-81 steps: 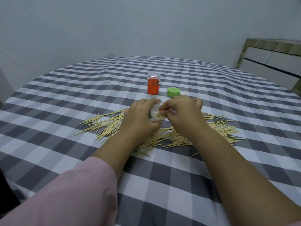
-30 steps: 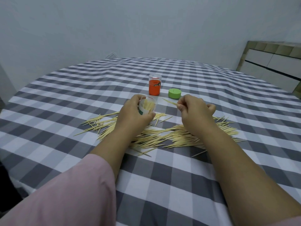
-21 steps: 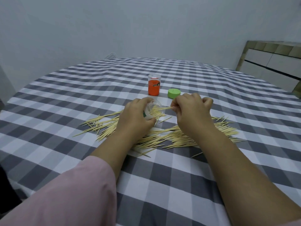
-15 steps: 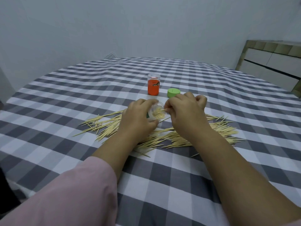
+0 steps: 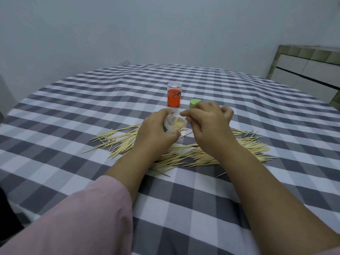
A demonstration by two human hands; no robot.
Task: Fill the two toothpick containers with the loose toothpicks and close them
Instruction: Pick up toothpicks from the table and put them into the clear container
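Observation:
My left hand (image 5: 154, 133) grips a clear plastic toothpick container (image 5: 173, 124), tilted with its open mouth toward my right hand; pale toothpick ends show inside it. My right hand (image 5: 207, 124) is at the container's mouth, its fingertips pinched at the rim; I cannot tell whether a toothpick is between them. Loose toothpicks (image 5: 244, 146) lie scattered on the checked tablecloth under and beside both hands. A second clear container with an orange label (image 5: 174, 97) stands upright farther back. A green lid (image 5: 195, 103) lies beside it, partly hidden by my right hand.
The grey-and-white checked tablecloth (image 5: 92, 111) covers the table. A white cabinet with a tiled top (image 5: 309, 70) stands at the far right. A pale wall rises behind the table. Pink sleeve (image 5: 73, 223) covers my left forearm near the front edge.
My right hand brought a toothpick from the right to the container's mouth and pushed it in. The left hand tilted the container toward the right hand.

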